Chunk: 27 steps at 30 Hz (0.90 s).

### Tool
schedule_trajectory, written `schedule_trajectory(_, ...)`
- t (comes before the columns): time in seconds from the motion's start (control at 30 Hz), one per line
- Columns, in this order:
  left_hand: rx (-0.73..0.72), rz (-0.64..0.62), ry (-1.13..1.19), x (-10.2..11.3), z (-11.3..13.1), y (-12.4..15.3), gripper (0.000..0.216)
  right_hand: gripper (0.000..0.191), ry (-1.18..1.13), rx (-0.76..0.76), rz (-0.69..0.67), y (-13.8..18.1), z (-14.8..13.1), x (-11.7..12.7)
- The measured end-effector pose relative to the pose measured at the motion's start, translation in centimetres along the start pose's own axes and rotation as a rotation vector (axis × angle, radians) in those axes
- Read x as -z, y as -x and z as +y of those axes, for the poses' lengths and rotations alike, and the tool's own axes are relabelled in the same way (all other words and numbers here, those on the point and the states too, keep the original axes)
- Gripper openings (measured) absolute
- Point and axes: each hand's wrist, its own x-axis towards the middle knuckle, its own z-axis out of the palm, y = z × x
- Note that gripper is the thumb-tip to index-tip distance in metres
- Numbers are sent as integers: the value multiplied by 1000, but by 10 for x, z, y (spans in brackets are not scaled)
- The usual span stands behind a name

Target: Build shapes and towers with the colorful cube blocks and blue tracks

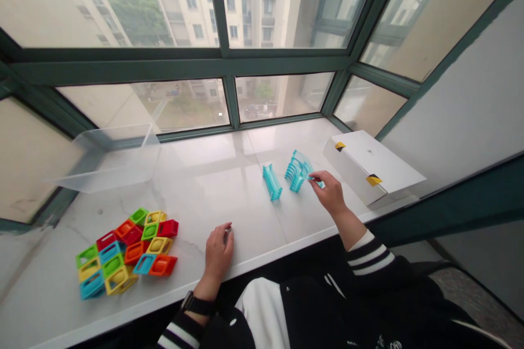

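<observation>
My right hand is closed in a pinch on a clear blue tile at the near edge of a fanned stack of blue tiles on the white sill. A second, tight stack of blue tiles stands on edge just left of it. My left hand rests on the sill near its front edge, fingers curled with nothing visible in them. A cluster of coloured square frame tiles in red, orange, yellow, green and blue lies to the left of that hand.
A clear plastic tub sits at the back left by the window. A white box with yellow tabs lies at the right end of the sill. Window frames close off the back and right.
</observation>
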Motion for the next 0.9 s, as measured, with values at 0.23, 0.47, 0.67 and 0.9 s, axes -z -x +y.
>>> schedule_trajectory(0.23, -26, -13, -18, 1, 1, -1, 24, 13, 58, -67, 14, -11, 33, -12)
schedule_trajectory(0.47, -41, -30, -40, 3, 3, -2, 23, 13, 67, -83, -29, -4, 36, -28)
schedule_trajectory(0.67, -36, -37, -41, 3, 5, -1, 24, 12, 67, -72, -39, -3, 39, -32)
schedule_trajectory(0.9, -42, -39, -44, 3, 6, -1, 23, 12, 71, -73, -49, -3, 36, -35)
